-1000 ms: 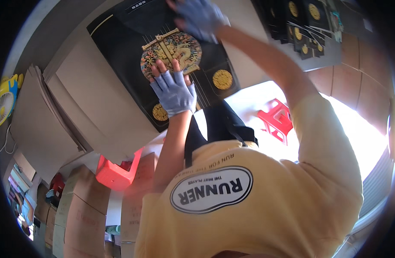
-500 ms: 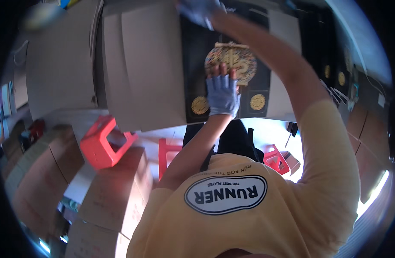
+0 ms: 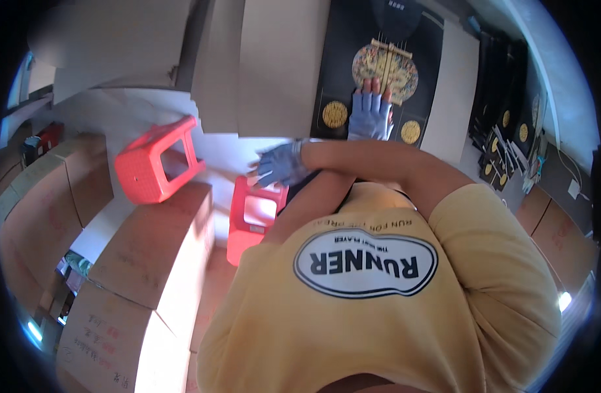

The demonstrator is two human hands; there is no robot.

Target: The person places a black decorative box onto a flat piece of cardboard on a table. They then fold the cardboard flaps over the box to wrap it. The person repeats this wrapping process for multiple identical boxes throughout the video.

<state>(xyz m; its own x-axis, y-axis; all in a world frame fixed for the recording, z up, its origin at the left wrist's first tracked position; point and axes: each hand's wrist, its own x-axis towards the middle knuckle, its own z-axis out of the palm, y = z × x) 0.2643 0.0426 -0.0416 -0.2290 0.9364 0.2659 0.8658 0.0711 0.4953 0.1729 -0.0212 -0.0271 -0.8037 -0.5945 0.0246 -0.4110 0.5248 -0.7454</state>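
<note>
A black printed panel (image 3: 340,72) lies on a grey-brown cardboard surface (image 3: 274,72). It bears a large round gold and multicoloured design (image 3: 402,72) and two small gold discs near its front edge. My left hand (image 3: 371,118), in a blue-grey fingerless glove, rests flat on the panel, its fingertips at the lower edge of the large design. My right hand (image 3: 277,165), gloved alike, is off the panel to the left, the right forearm crossing over the left one. Its fingers are stretched out above a red plastic stool (image 3: 238,216), and nothing shows in them.
Another red stool (image 3: 143,170) lies tipped beside stacked cardboard boxes (image 3: 153,249) on the left. More black pieces with gold discs (image 3: 500,118) stand at the right, near a hanging cable. Further boxes (image 3: 552,229) are at the right rim.
My right hand has swept from the panel's far edge back toward me and across to the left. My left hand stays on the panel. The whole view has shifted.
</note>
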